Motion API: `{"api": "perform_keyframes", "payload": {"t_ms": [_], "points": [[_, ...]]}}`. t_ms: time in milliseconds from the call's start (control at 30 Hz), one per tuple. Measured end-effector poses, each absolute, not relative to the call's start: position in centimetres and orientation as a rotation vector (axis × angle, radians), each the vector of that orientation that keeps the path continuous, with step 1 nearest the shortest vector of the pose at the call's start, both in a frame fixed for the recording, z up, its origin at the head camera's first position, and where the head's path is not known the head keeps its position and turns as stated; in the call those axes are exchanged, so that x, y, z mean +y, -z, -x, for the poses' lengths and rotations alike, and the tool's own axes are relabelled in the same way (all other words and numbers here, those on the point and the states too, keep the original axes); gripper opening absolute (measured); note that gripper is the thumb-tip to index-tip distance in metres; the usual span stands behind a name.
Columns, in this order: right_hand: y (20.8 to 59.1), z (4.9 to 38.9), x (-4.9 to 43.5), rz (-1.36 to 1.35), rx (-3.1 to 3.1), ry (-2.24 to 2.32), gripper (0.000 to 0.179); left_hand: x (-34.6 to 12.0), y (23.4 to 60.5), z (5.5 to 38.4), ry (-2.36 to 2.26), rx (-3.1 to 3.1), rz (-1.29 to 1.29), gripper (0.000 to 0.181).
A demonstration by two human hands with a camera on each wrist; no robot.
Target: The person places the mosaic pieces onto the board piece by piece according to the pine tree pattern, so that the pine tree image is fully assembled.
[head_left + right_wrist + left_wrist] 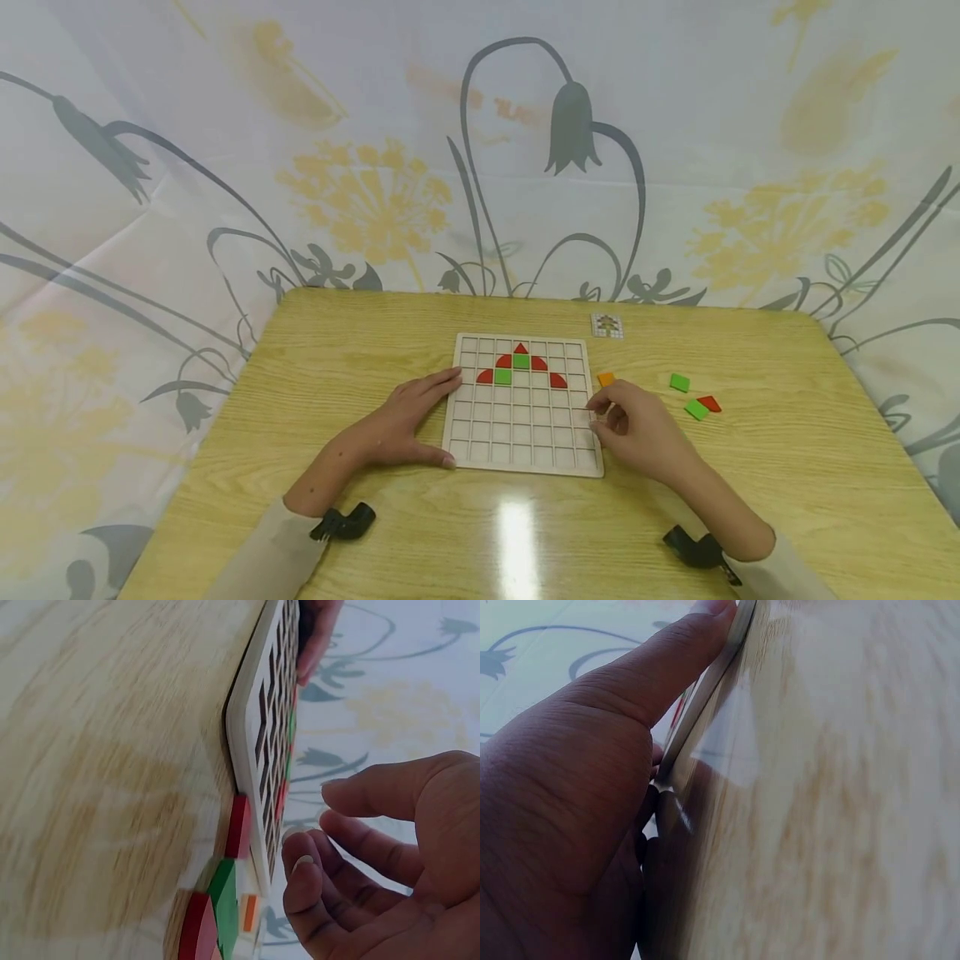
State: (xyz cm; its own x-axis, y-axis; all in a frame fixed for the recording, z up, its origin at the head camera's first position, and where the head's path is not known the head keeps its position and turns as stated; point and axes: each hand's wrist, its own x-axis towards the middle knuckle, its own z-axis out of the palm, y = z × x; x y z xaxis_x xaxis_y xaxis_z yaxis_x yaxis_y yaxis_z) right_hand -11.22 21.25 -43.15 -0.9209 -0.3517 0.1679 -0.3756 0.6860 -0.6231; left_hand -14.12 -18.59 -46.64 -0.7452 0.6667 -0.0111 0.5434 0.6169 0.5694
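Observation:
A pale wooden grid board (pixel 513 433) lies mid-table. Near its top, a red triangle (pixel 521 348), several red rounded pieces (pixel 558 380) and two green squares (pixel 503 377) form a peaked pattern. My left hand (pixel 397 421) spreads along the board's left side, its fingers at the edge and thumb at the near corner. Over the board's right edge hovers my right hand (pixel 645 425), fingers loosely bent, with a gap between thumb and index finger. No held piece shows clearly there. In the right wrist view, a red piece (pixel 238 825) lies against the board's edge.
Right of the board lie an orange piece (pixel 606 379), partly behind the right hand, two loose green squares (pixel 679 382) and a red piece (pixel 709 403). A small patterned card (pixel 607 325) rests beyond the board's far right corner. A flowered cloth (pixel 360 150) hangs behind the table.

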Motion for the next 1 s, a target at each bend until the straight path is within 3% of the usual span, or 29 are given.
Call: {"api": "perform_keyframes", "payload": {"t_ms": [500, 1000], "points": [[42.6, 10.3, 24.5, -0.548, -2.888, -1.094, 0.024, -18.5, 46.6, 14.2, -0.812, 2.618, -0.996, 0.118], [43.2, 10.9, 25.7, -0.497, -3.017, -0.807, 0.018, -18.5, 46.5, 14.1, -0.815, 2.617, -0.989, 0.118]]}}
